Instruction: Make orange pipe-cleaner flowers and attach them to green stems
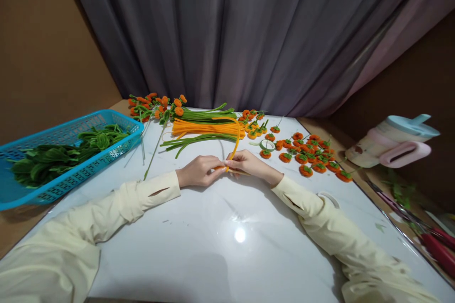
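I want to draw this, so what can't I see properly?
All in the head view:
Part of the thin, fuzzy yellow-orange strip: covered by the bare left hand and bare right hand.
Near end of the blue, holed plastic basket: cut off by the left edge.
Inside the cream cup with a pink handle: hidden by its pale-blue lid.
Red-handled tool: cut off by the right edge.
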Demonstrator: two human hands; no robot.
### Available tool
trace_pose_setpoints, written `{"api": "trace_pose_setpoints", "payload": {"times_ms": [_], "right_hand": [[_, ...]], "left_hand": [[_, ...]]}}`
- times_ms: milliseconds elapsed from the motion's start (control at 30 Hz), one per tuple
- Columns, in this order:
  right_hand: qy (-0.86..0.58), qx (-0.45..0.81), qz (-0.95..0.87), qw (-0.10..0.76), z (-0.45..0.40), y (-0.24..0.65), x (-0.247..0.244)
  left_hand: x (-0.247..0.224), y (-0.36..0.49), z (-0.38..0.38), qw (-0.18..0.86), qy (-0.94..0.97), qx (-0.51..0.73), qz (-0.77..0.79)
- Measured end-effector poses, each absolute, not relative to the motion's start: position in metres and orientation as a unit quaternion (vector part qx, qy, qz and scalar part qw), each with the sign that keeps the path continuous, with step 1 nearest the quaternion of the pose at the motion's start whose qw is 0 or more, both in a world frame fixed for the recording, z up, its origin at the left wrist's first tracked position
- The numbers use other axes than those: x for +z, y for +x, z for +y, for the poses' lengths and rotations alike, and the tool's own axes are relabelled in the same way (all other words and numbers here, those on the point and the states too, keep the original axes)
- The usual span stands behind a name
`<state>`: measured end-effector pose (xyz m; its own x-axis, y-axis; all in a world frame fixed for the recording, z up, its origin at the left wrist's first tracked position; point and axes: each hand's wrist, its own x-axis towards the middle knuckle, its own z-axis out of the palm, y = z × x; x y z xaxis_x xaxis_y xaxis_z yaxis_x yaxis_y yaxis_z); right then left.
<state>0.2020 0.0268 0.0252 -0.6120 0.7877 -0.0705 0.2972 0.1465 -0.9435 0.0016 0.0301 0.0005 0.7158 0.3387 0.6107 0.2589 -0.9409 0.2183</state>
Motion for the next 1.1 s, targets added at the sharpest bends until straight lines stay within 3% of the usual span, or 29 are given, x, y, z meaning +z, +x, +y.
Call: {"api": "trace_pose_setpoints", "payload": {"times_ms": [933,1100], "right_hand": [[-0.384,0.583,-0.678,0.228,0.032,0.203,0.022],[-0.433,0.504,-0.674,0.324,0.039,0.205,0.013]], "left_hand": [[-0.002,0.003,0.033,0.105,0.908,0.363,0.182],[-0.001,0.005,0.032,0.133,0.894,0.381,0.195]]}}
